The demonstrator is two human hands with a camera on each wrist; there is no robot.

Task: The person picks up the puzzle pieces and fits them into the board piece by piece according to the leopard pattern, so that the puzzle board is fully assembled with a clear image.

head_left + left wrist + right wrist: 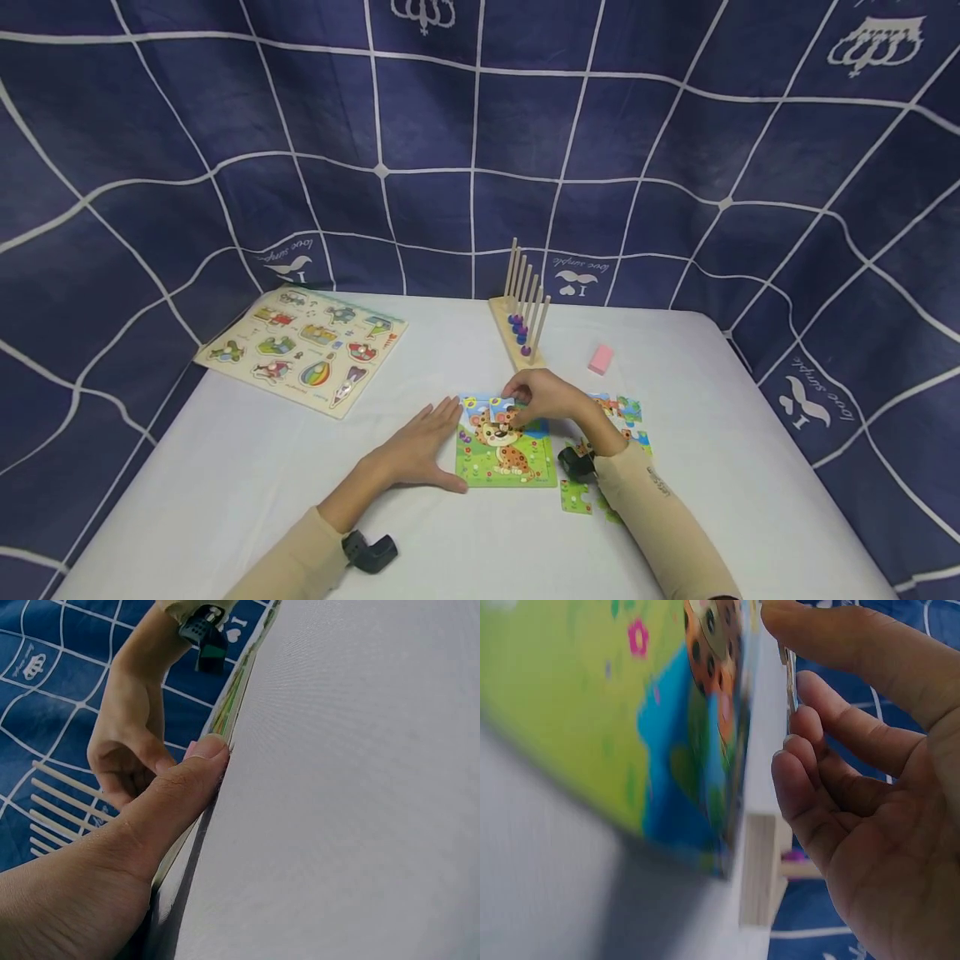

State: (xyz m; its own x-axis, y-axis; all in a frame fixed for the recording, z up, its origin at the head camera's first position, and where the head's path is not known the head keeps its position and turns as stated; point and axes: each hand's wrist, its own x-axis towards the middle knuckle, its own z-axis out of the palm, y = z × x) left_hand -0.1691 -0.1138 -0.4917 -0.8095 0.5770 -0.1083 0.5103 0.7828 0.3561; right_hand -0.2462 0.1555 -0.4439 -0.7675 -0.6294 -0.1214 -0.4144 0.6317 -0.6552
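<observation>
Leopard puzzle (513, 458) before "love simple" cloth (525, 108)

This looks like a play corner screened off with cloth; whether it lies in a home, a school or a studio cannot be told. A blue curtain (427, 208) with white lines, crowns and "love simple" lettering fills the top and both sides of the frame, around a white desk (712, 417). Toys mark it as for play: a picture board (302, 348) at left, a jigsaw (498, 454) at lower centre.
</observation>
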